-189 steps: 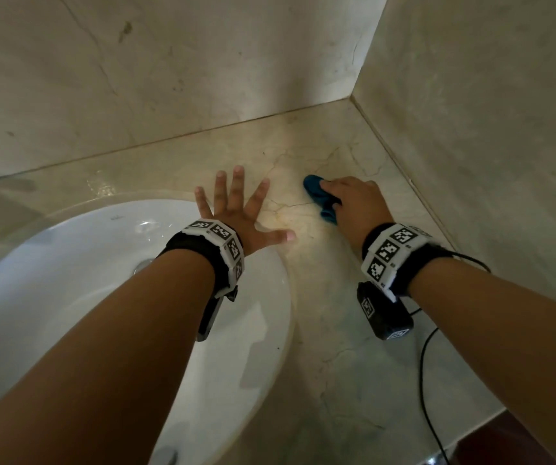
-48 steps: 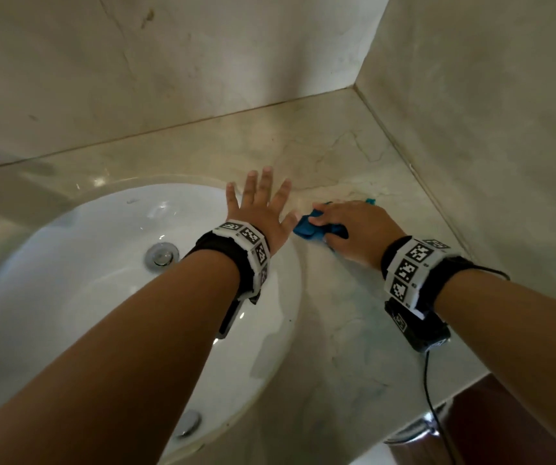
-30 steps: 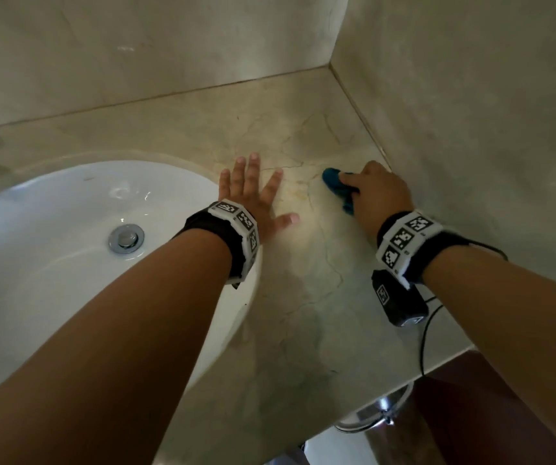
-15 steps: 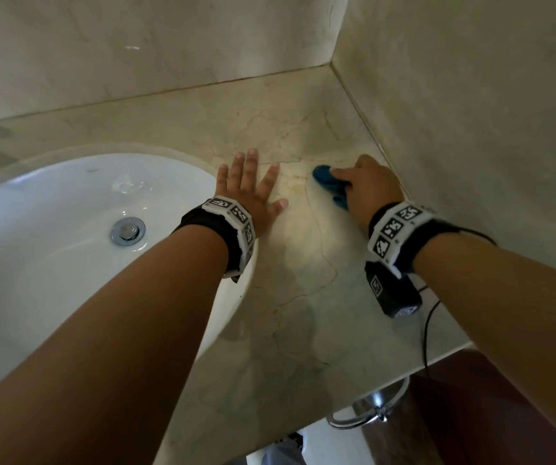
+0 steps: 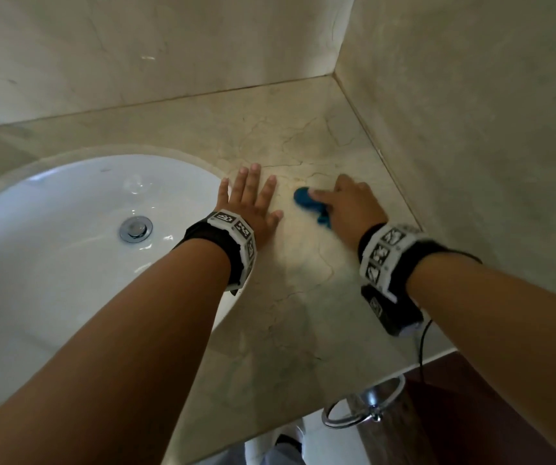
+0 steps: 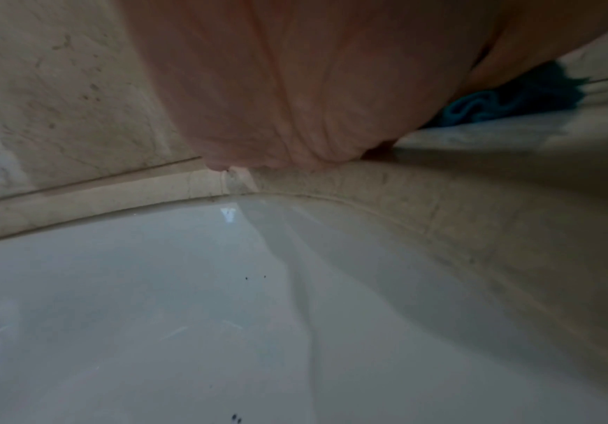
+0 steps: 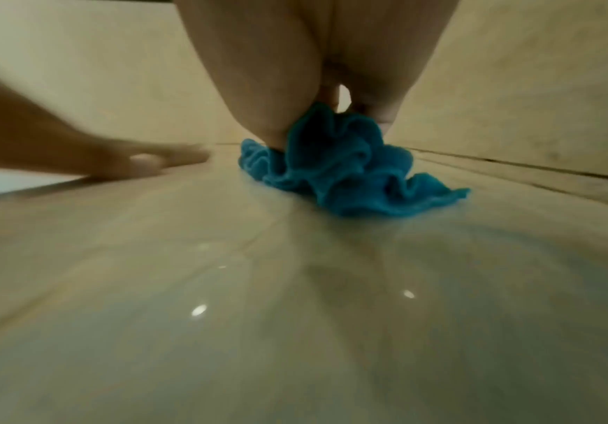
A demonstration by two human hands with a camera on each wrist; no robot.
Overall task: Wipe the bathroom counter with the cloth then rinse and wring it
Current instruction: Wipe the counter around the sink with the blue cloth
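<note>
1. Right hand (image 5: 350, 209) grips the bunched blue cloth (image 5: 306, 203) against the counter (image 5: 303, 297), near the right wall.
2. Left hand (image 5: 253, 206) lies flat, fingers spread, beside the sink (image 5: 68, 263).

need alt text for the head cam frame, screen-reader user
Seen from above, a person's right hand presses a bunched blue cloth onto a beige marble counter near the wall corner. The left hand lies flat, fingers spread, beside a white sink with a chrome drain. Both wrists wear marker-patterned bands.
</note>
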